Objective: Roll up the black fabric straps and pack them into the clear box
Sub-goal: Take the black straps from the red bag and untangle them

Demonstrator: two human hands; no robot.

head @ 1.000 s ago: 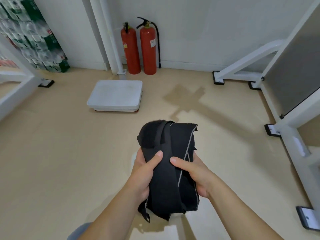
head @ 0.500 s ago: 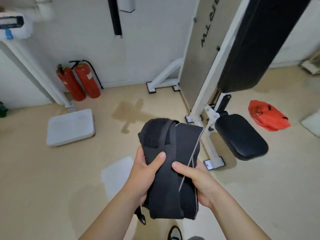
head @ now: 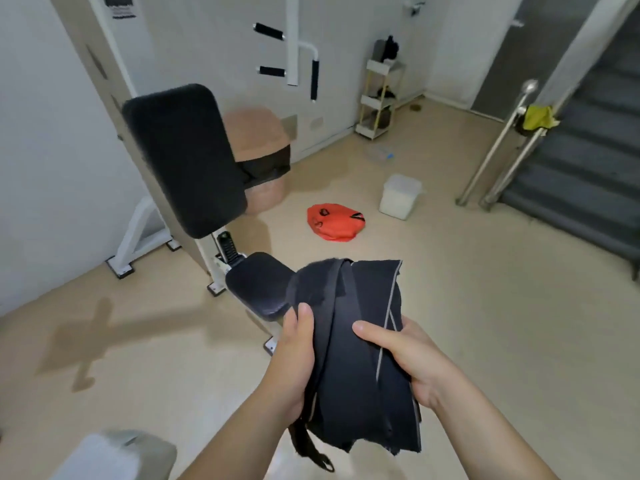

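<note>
black fabric straps point(head: 360, 358) | loosely bundled, grey edging | held mid-air, upright

Floor point(head: 485, 306): smooth beige, with darker patches at the left.
Red bag point(head: 336, 221): slumped mid-floor, on its own.
Lidded box point(head: 400, 195): pale, upright, right of the red bag.
Gym machine point(head: 138, 230): white feet planted at the left.
Shelf cart point(head: 372, 128): by the far wall.
</note>
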